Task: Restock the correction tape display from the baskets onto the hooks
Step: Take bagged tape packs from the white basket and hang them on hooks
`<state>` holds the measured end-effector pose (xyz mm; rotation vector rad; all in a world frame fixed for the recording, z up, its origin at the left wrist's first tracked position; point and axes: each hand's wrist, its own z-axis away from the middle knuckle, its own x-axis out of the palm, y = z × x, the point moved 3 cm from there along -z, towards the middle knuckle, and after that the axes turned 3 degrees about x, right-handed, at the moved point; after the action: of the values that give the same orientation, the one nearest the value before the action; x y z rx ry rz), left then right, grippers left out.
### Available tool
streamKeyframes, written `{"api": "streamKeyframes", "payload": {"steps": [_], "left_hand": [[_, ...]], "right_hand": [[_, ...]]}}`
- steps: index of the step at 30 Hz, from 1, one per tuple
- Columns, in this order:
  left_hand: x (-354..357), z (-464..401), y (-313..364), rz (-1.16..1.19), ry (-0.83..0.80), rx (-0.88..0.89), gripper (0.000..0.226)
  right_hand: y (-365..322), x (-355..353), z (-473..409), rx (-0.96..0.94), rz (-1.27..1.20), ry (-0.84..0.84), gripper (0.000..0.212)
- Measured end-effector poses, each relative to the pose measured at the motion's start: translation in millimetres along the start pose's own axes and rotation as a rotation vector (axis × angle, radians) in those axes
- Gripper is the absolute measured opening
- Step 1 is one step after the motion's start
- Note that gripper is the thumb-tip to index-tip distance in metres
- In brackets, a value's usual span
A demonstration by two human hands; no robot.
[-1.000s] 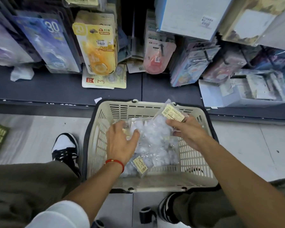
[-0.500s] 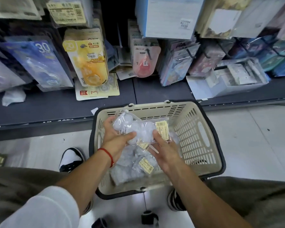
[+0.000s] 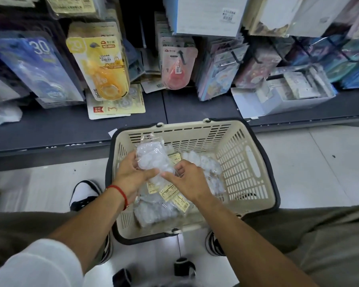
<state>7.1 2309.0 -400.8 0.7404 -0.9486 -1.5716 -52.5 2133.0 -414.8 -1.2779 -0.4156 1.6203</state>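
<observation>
1. Over the cream basket (image 3: pixel 245 162), seen from the head camera, the left hand (image 3: pixel 131 175) curls its fingers and thumb round a clear packet of correction tapes (image 3: pixel 151 156), lifted above the basket's contents.
2. Just right of that hand, the right hand (image 3: pixel 187 181) pinches the lower edge of the same packet, thumb and fingertips closed on the plastic.
3. Beneath both hands, more clear packets with yellow labels (image 3: pixel 170 193) lie heaped in the basket.
4. Beyond the hands, past the basket's far rim, a dark shelf (image 3: pixel 66 129) runs across, with a yellow carded tape (image 3: pixel 100 67) and a pink one (image 3: pixel 176 67) hanging from hooks above it.
5. Left of the left wrist, a black-and-white shoe (image 3: pixel 85 193) stands on the pale floor.
</observation>
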Motion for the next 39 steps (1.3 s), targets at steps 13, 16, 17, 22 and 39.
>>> {"api": "streamKeyframes", "payload": {"steps": [13, 16, 17, 22, 39], "left_hand": [[-0.5, 0.4, -5.0, 0.084, -0.018, -0.131, 0.051], [0.6, -1.1, -2.9, 0.094, 0.004, -0.141, 0.047], [0.9, -0.8, -3.1, 0.100, 0.017, -0.146, 0.049], [3.2, 10.1, 5.3, 0.120, 0.063, -0.163, 0.077], [0.1, 7.6, 24.0, -0.068, 0.158, -0.032, 0.052]], "right_hand": [[110.9, -47.8, -88.7, 0.148, 0.638, 0.068, 0.041], [110.5, -59.2, -87.5, 0.161, 0.526, 0.056, 0.039], [111.2, -64.7, -86.6, 0.171, 0.451, 0.061, 0.037], [117.9, -68.0, -76.7, 0.141, 0.499, -0.163, 0.064], [4.2, -163.3, -55.6, 0.069, 0.183, -0.352, 0.048]]}}
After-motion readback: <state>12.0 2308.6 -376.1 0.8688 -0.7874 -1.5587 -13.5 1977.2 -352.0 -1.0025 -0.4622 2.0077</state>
